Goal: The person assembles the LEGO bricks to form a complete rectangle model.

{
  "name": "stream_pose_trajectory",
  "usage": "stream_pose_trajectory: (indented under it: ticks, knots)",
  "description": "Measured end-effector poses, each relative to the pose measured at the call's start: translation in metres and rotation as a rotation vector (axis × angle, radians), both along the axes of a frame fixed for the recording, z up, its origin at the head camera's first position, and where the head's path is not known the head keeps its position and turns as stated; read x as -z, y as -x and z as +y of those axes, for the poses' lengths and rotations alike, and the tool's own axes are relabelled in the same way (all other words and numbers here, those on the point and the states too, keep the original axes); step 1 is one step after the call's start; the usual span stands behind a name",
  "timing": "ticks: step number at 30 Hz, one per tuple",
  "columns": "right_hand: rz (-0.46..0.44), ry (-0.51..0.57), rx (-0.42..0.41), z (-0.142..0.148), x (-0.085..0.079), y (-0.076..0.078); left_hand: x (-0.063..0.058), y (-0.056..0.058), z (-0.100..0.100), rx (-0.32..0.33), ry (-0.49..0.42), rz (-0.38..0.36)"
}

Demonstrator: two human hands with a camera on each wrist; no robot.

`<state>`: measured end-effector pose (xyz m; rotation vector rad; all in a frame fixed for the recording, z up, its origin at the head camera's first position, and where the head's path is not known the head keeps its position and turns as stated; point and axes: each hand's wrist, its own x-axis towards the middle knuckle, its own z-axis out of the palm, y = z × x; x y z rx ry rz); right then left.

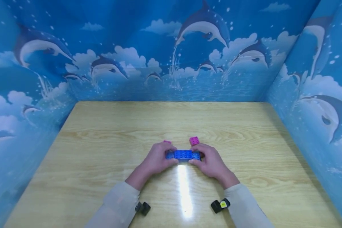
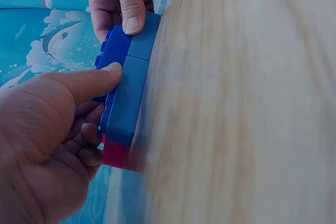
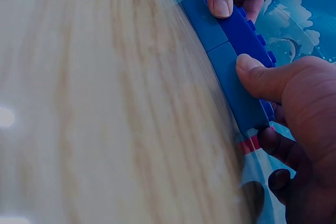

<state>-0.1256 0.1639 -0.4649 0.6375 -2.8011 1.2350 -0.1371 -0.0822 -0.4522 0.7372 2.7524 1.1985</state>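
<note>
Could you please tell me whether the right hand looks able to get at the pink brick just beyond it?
Probably yes: the pink brick lies close by, its studded top uncovered. However, the right hand grips one end of the blue bricks, so it would likely have to let go first.

A wood-grained table [image 1: 108,126] bears two pink bricks [image 1: 194,141] and, end to end, two lighter-blue bricks [image 3: 238,94].

The fingers [image 1: 171,147] of the left hand [image 1: 158,158] and right hand [image 1: 211,159] cover both ends of the blue bricks [image 1: 183,154], leaving their middle reachable from above. Just beyond, two pink bricks [image 1: 194,140] stand in the way, with a gap between them. To either side, the bench [image 1: 97,155] offers passage out to the dolphin-printed walls [image 1: 148,87].
</note>
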Motion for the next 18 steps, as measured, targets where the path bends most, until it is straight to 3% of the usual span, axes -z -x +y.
stream_pose_trajectory:
  ticks: [5, 18]
  knots:
    - [-0.009, -0.002, 0.011, 0.0, 0.0, 0.001, 0.002, -0.001, -0.002, -0.027, 0.0, 0.038]
    - [-0.001, -0.003, 0.042, 0.002, 0.001, 0.003, 0.0, -0.003, -0.015, -0.107, 0.035, -0.065]
